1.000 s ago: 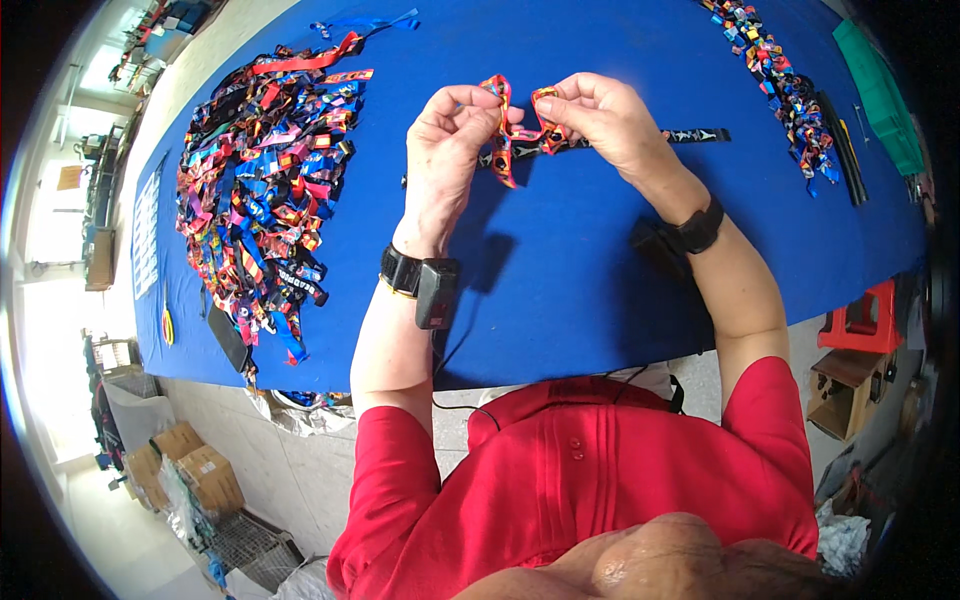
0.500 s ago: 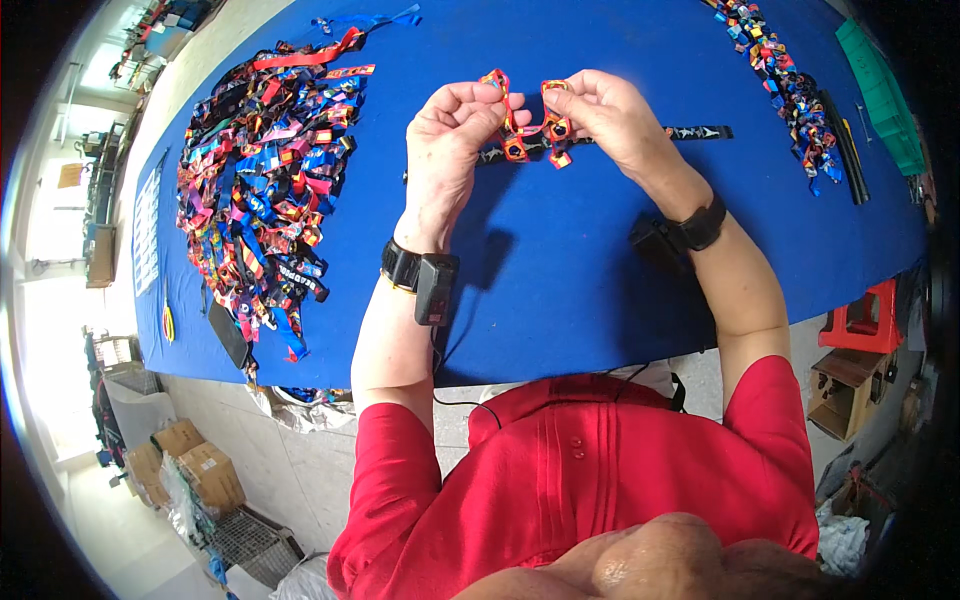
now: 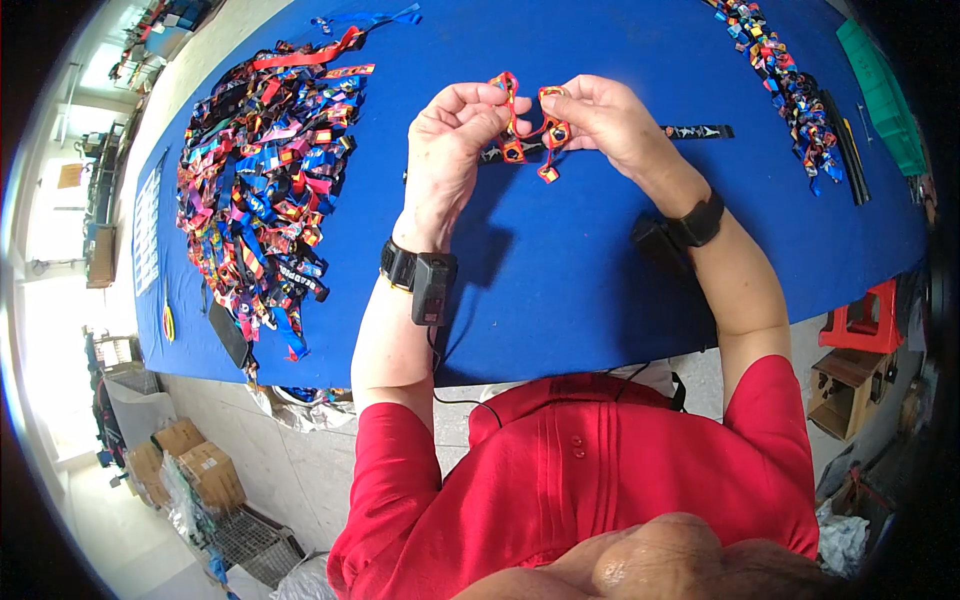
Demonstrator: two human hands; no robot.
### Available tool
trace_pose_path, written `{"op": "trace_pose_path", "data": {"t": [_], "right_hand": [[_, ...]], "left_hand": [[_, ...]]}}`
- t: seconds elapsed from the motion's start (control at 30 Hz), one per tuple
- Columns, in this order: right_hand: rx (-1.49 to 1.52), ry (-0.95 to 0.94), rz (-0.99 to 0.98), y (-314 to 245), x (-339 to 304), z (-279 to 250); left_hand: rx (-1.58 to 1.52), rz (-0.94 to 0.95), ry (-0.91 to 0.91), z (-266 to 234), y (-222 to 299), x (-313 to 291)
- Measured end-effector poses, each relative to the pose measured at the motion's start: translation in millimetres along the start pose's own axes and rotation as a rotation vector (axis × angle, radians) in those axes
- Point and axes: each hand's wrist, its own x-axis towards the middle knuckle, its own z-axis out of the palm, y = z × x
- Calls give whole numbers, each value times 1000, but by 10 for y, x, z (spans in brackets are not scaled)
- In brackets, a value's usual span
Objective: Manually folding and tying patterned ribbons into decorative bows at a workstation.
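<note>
Above the blue table, both hands hold one red printed ribbon (image 3: pixel 513 152) with yellow and black patterning. My left hand (image 3: pixel 455 125) pinches one loop of it between thumb and fingers. At the other side, the thumb and forefinger of my right hand (image 3: pixel 605 118) are closed on a second part. A stretch of the ribbon spans the gap between the hands, and a short end hangs below the right fingers. Behind and beneath them a black strap (image 3: pixel 700 131) with a pale print lies across the cloth, partly hidden by the hands.
A large heap of colourful ribbons (image 3: pixel 270 190) covers the table's left side. At the far right lie a long row of ribbon pieces (image 3: pixel 778 75), a black rod (image 3: pixel 845 150) and a green tray (image 3: pixel 880 100). A red stool (image 3: pixel 862 318) stands beyond the right edge; cardboard boxes (image 3: pixel 205 470) sit lower left.
The ribbon's short hanging end has dropped lower and swung slightly left. My left hand has shifted a little to the right; both hands keep their pinch.
</note>
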Motion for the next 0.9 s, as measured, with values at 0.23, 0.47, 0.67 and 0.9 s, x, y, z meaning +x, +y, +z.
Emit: {"op": "trace_pose_path", "data": {"t": [0.23, 0.47, 0.67, 0.9], "right_hand": [[-184, -11, -230, 25, -3, 36], [-284, 31, -184, 4, 5, 3], [-217, -7, -182, -45, -56, 62], [-350, -46, -271, -21, -86, 112]], "left_hand": [[6, -23, -34, 3, 4, -19], [-35, -47, -32, 36, 50, -46], [6, -55, 5, 69, 78, -60], [273, -96, 28, 88, 62, -70]]}}
